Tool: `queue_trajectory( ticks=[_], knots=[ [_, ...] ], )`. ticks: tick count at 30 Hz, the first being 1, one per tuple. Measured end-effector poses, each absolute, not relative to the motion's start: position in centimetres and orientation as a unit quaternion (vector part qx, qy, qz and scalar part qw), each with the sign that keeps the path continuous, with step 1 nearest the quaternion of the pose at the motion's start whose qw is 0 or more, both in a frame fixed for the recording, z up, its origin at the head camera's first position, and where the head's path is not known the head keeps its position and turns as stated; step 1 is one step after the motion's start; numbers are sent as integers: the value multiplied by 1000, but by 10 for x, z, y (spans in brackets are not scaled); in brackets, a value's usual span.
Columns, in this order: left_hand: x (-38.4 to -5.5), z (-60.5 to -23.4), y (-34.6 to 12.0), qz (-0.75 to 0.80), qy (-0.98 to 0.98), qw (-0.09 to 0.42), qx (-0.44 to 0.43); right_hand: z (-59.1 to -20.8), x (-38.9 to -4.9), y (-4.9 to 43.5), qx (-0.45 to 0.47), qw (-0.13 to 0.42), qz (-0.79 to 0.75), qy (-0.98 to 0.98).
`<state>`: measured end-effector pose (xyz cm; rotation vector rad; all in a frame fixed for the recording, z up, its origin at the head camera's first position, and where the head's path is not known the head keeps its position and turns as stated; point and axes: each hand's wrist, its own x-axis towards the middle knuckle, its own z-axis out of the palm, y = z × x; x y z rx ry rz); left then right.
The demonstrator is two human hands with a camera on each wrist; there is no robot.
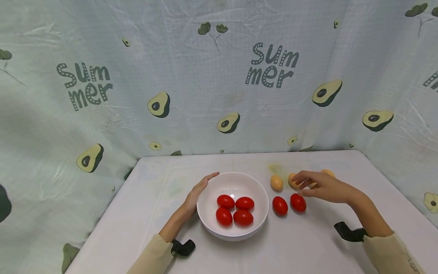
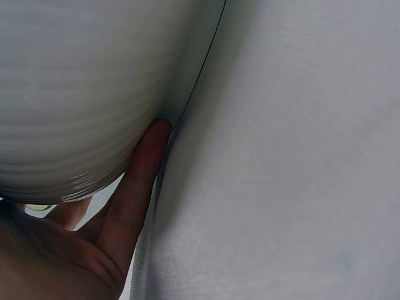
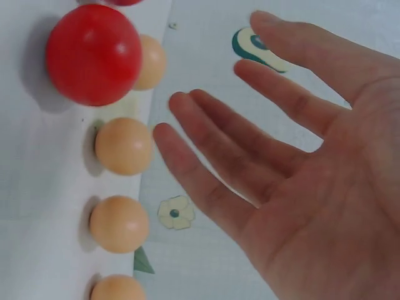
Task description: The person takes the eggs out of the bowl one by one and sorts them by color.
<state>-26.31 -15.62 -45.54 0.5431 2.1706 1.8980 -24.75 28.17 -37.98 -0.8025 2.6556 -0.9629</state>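
Note:
A white bowl (image 1: 232, 235) stands near the table's middle with several red eggs (image 1: 243, 218) inside. My left hand (image 1: 193, 196) rests along the bowl's left side, fingers extended toward the far rim. In the left wrist view, a fingertip of that hand (image 2: 119, 231) touches the ribbed outer wall of the bowl (image 2: 81, 94). My right hand (image 1: 325, 186) hovers over the table right of the bowl, its fingers spread and nothing between them. Closest below it lies a red egg (image 1: 298, 203), with another red egg (image 1: 280, 206) between that one and the bowl.
Several light-brown eggs (image 1: 276, 182) lie in a row behind the two loose red ones, partly hidden by my right hand in the head view. A pale curtain (image 1: 191, 76) printed with avocados hangs behind the white table (image 1: 150, 190). Both wrists carry a black mount (image 1: 183, 248).

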Motion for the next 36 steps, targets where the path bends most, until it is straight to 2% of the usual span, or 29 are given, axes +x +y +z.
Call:
queue_trajectory(
  ticks=[8, 13, 25, 36],
  knots=[
    [-261, -454, -154, 647, 736, 100, 170, -374, -243, 273, -269, 55, -320, 907],
    [-262, -453, -154, 643, 741, 97, 170, -369, -240, 265, -280, 47, -329, 901],
    [-261, -457, -153, 648, 735, 97, 174, -362, -247, 249, -310, 44, -328, 891],
    [-261, -455, -153, 650, 735, 93, 169, -353, -261, 211, -334, 81, -323, 882]
  ],
)
